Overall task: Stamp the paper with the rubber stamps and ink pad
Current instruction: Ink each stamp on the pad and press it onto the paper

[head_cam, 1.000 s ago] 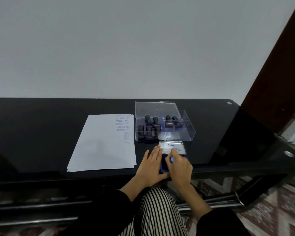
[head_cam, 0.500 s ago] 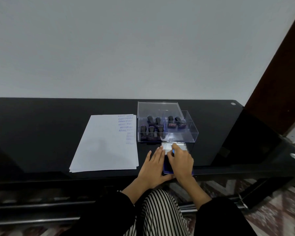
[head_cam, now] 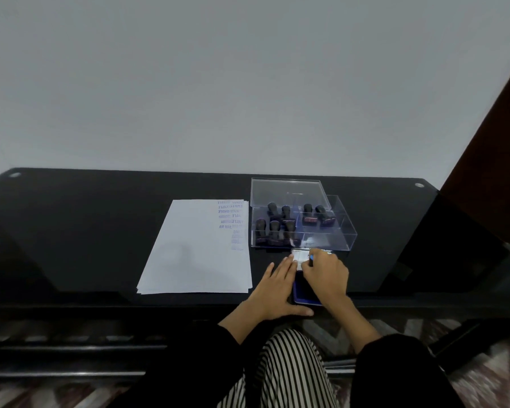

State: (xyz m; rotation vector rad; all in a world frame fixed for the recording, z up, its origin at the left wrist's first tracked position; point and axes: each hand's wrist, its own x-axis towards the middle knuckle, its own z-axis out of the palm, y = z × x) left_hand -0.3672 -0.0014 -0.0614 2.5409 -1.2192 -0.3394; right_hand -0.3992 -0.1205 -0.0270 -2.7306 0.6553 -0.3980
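Observation:
A blue ink pad (head_cam: 302, 293) lies at the black table's front edge. Its silvery lid (head_cam: 299, 256) is raised at the far side. My right hand (head_cam: 326, 275) covers most of the pad and pinches the lid's edge with its fingertips. My left hand (head_cam: 273, 290) lies flat on the table against the pad's left side, thumb along its front. White paper (head_cam: 195, 254) sits to the left, with blue stamp prints down its right edge. Several dark-handled rubber stamps (head_cam: 274, 228) stand in a clear plastic box (head_cam: 346, 231) just behind the pad.
The box's clear lid (head_cam: 286, 191) leans behind it. The glossy black table (head_cam: 86, 231) runs left and right, with a white wall behind. A dark door frame (head_cam: 489, 160) rises at right. My striped lap is below the table edge.
The lid under my right fingertips now shows less of its labelled face than a second ago. My left hand stays flat beside the pad. The view has shifted slightly.

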